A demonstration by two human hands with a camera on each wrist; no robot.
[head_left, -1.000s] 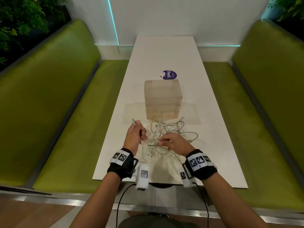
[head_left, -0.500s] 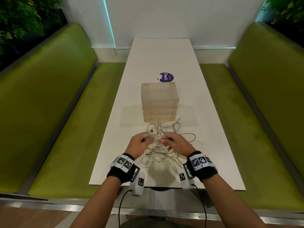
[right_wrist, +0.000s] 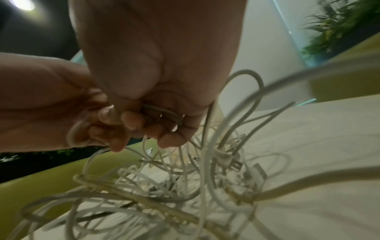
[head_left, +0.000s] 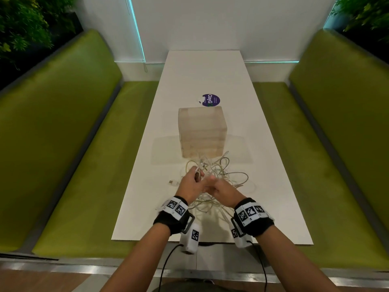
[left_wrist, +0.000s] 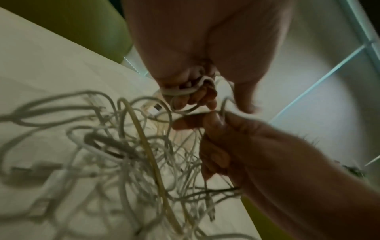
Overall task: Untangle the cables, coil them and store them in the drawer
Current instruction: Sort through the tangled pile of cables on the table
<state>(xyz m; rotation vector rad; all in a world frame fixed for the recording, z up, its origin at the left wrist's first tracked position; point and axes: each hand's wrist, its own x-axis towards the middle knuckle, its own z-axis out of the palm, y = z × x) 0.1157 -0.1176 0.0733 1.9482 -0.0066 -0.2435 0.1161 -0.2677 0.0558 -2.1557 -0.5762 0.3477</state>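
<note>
Cables (head_left: pixel 212 182): I see a tangle of white leads heaped on the white table (head_left: pixel 273 186), lying under and just beyond my fingertips, with part of it lifted off the surface. Left hand (head_left: pixel 190 185) has its fingers (left_wrist: pixel 202 93) curled round a loop of cable, gripping it. Right hand (head_left: pixel 221 189) is touching the left; its fingers (right_wrist: pixel 131 121) are curled too, pinching several thin strands that hang down into the heap. A USB plug (head_left: pixel 173 182) lies on the table just left of my left fingers. Beyond the fingertips, touching the far edge of the tangle, stands the pale translucent drawer unit (head_left: pixel 202 131); I cannot tell whether any drawer is pulled out. Behind it sits a round purple sticker (head_left: pixel 211 100). Green bench seats (head_left: pixel 88 161) flank the table on both sides.
</note>
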